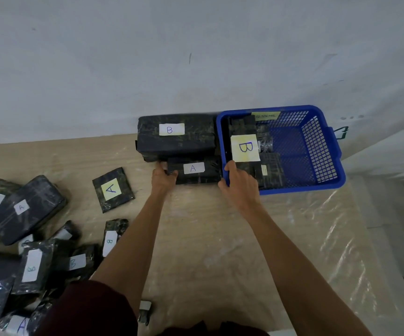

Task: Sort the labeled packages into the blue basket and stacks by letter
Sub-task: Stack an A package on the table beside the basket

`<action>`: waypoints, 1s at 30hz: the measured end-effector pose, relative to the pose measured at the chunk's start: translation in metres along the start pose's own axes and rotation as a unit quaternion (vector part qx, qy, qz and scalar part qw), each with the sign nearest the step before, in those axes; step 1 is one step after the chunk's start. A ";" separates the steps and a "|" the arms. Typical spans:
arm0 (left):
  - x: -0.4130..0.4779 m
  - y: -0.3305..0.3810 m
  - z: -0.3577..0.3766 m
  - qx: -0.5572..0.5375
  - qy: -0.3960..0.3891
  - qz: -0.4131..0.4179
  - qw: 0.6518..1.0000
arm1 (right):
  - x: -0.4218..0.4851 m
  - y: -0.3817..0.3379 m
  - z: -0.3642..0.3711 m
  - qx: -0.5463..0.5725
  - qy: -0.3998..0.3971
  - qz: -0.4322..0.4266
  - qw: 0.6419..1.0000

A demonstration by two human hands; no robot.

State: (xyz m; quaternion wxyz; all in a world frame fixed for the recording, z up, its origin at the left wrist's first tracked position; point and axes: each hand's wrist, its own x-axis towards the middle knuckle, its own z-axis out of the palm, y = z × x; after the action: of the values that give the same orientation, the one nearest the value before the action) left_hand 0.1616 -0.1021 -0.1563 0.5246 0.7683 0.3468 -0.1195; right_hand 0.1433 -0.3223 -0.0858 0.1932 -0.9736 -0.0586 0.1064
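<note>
A dark package labelled A (193,171) lies against the wall side of the table, in front of a larger package labelled B (175,135). My left hand (163,177) grips the A package's left end. My right hand (238,180) holds its right end, beside the front-left corner of the blue basket (322,146). Inside the basket lies a package with a large yellow B label (244,147) among other dark packages. A flat package labelled A (113,189) lies alone to the left.
A pile of several dark labelled packages (26,238) covers the table's left front, with letters A, B and D showing. The wooden table top (208,238) is wrapped in clear plastic. A white wall stands behind; the table edge drops off at the right.
</note>
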 end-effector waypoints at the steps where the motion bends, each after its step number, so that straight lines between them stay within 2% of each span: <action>1: -0.002 0.003 -0.002 -0.009 0.007 -0.011 1.000 | 0.000 0.000 0.000 0.000 0.000 -0.001 1.000; 5: -0.006 0.012 -0.019 -0.013 0.055 -0.058 0.997 | 0.000 -0.001 -0.001 -0.001 -0.003 -0.004 1.000; 7: -0.001 0.010 -0.030 -0.014 0.061 -0.048 0.997 | 0.000 -0.001 -0.001 -0.004 -0.004 -0.002 1.000; 12: 0.017 0.001 -0.044 -0.016 0.014 -0.010 1.000 | 0.000 -0.002 -0.001 -0.001 -0.007 0.003 1.000; 18: 0.007 0.006 -0.035 -0.069 -0.019 0.013 0.997 | 0.001 -0.005 -0.002 -0.020 -0.012 0.009 1.000; 24: 0.009 0.003 -0.036 -0.075 -0.037 0.002 0.996 | 0.000 -0.008 -0.003 -0.029 -0.008 0.016 0.999; 30: 0.004 0.007 -0.046 -0.037 -0.059 0.002 0.998 | 0.000 -0.008 -0.004 -0.027 -0.003 0.015 1.000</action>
State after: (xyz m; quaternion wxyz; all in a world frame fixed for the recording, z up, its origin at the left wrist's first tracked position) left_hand 0.1607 -0.0607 -0.1337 0.5726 0.7406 0.3180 -0.1504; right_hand 0.1433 -0.3161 -0.0789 0.1653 -0.9788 -0.0478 0.1108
